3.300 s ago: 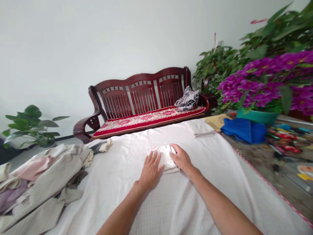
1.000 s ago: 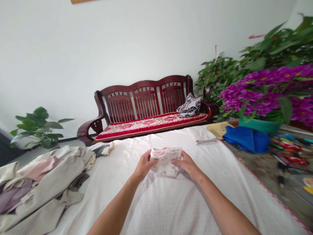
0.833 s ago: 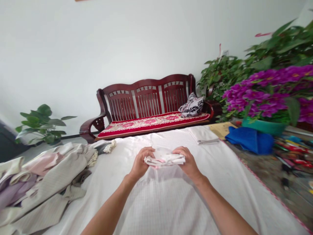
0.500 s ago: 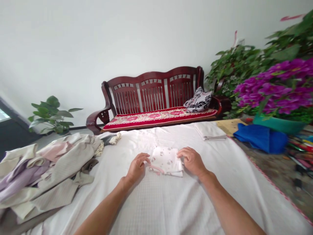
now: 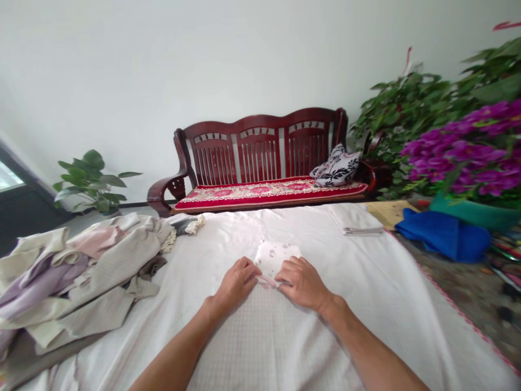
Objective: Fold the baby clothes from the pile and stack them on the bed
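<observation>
A small folded white garment (image 5: 277, 254) with a scattered print and pink trim lies on the white cloth (image 5: 260, 347) in front of me. My left hand (image 5: 239, 278) has its fingers closed at the near left corner, by the pink trim. With fingers bent and pressed together, my right hand (image 5: 303, 281) grips the near edge and covers the garment's right part. Only a short stretch of the near edge shows between the two hands. What kind of garment it is I cannot tell.
A heap of crumpled clothes (image 5: 93, 271) lies at the left. At the far right of the cloth is a folded pale cloth (image 5: 356, 220), with a blue cloth (image 5: 445, 233) and purple flowers (image 5: 472, 152) beyond. A wooden bench (image 5: 260, 157) stands behind.
My right hand has moved left and nearer, from the garment's right edge to its near edge. My left hand has shifted slightly right along the near corner.
</observation>
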Available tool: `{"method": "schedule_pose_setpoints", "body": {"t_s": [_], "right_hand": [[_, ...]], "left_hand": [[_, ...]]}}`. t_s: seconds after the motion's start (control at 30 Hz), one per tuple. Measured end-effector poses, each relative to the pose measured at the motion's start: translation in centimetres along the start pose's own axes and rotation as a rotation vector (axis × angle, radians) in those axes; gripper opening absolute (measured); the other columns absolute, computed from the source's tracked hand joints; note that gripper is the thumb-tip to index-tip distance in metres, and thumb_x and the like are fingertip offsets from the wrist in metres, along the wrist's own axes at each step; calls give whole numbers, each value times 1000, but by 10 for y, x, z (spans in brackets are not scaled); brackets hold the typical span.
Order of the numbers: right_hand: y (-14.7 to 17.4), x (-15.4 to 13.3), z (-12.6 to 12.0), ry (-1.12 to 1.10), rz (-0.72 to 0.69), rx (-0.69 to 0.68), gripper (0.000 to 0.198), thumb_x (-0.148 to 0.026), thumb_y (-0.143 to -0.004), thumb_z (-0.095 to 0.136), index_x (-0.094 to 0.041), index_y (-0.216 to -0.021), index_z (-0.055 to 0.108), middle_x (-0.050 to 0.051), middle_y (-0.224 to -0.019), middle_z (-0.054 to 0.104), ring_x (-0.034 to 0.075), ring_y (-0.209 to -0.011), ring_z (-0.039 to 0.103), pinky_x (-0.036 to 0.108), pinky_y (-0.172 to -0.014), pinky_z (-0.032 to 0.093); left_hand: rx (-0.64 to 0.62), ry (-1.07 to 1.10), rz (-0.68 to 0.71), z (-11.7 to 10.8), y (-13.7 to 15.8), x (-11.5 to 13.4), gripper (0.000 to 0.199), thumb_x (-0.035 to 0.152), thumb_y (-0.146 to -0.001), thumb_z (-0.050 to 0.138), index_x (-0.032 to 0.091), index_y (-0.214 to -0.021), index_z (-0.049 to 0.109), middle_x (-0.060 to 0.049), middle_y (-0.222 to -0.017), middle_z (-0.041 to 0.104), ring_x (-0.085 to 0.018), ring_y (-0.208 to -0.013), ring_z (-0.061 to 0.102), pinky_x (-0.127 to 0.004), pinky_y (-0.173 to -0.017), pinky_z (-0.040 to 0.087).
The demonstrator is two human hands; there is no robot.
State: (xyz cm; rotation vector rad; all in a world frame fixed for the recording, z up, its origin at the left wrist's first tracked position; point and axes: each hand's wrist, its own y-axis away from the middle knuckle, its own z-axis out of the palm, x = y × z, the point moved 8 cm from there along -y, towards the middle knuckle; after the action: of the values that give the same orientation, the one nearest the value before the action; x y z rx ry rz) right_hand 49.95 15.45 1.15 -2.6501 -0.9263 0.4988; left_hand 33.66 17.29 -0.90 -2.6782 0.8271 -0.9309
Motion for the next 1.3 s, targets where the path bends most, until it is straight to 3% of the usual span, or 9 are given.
{"method": "schedule_pose_setpoints", "body": {"t_s": [0.23, 0.33, 0.5, 0.6, 0.73, 0.93, 1.07, 1.13, 1.3], "right_hand": [[0, -5, 11, -68, -53, 7, 17, -24, -90, 60, -26, -81, 74, 1, -77, 67, 17, -80, 58, 30, -76, 38], [1, 6, 7, -144, 25, 51, 25, -26, -94, 55, -25, -76, 73, 1, -74, 69, 16, -76, 60, 30, -77, 42], [7, 47, -15, -151, 249, 287, 34, -27, -97, 42, -23, -118, 68, 7, -117, 71, 22, -111, 61, 36, -98, 43], [7, 56, -6, -48, 253, 194, 48, -29, -97, 39, -20, -142, 51, 10, -145, 54, 25, -139, 41, 44, -114, 31], [12, 63, 18, 62, 289, 13, 59, -37, -98, 37, -18, -154, 32, 11, -160, 32, 25, -149, 24, 49, -120, 20], [22, 70, 28, 87, 356, -98, 63, -42, -98, 37, -18, -156, 27, 11, -163, 21, 25, -150, 20, 52, -120, 17], [23, 78, 22, 63, 397, -38, 56, -36, -98, 37, -20, -152, 35, 10, -159, 35, 26, -147, 27, 52, -118, 22], [24, 86, 17, 60, 460, 18, 54, -36, -98, 38, -18, -149, 40, 12, -152, 45, 29, -145, 32, 52, -116, 25], [25, 98, 11, 32, 550, 73, 45, -45, -94, 48, -19, -130, 58, 12, -143, 55, 33, -142, 35, 53, -114, 27]], "left_hand": [[-25, -70, 3, 4, -3, 4, 25, 8, -82, 48, 22, -91, 66, -4, -91, 58, -18, -88, 57, -29, -80, 44], [-52, -140, -24, 1, -7, 2, 23, 10, -83, 48, 22, -86, 68, -4, -88, 61, -19, -86, 58, -31, -81, 44], [-41, -139, 16, -2, -30, 16, 34, 24, -98, 37, 22, -92, 71, -6, -95, 70, -22, -100, 61, -38, -95, 44], [9, -140, 43, 10, -46, 28, 37, 28, -101, 33, 21, -116, 67, -9, -125, 66, -24, -128, 51, -43, -111, 36], [-24, -240, 55, 45, -53, 38, 45, 36, -100, 39, 17, -139, 50, -15, -151, 45, -31, -144, 34, -52, -116, 29], [-57, -379, 83, 64, -39, 39, 62, 42, -96, 47, 16, -151, 34, -17, -158, 34, -35, -148, 24, -57, -118, 19], [-56, -256, 88, 63, -38, 25, 61, 42, -94, 50, 18, -149, 38, -16, -158, 33, -33, -149, 23, -55, -119, 20], [14, -114, -21, 55, -45, 5, 58, 38, -93, 51, 16, -146, 42, -17, -156, 37, -31, -147, 28, -51, -118, 25], [164, 365, -573, 35, -66, -62, 56, 34, -81, 63, 14, -132, 52, -16, -126, 64, -26, -119, 60, -37, -98, 46]]}}
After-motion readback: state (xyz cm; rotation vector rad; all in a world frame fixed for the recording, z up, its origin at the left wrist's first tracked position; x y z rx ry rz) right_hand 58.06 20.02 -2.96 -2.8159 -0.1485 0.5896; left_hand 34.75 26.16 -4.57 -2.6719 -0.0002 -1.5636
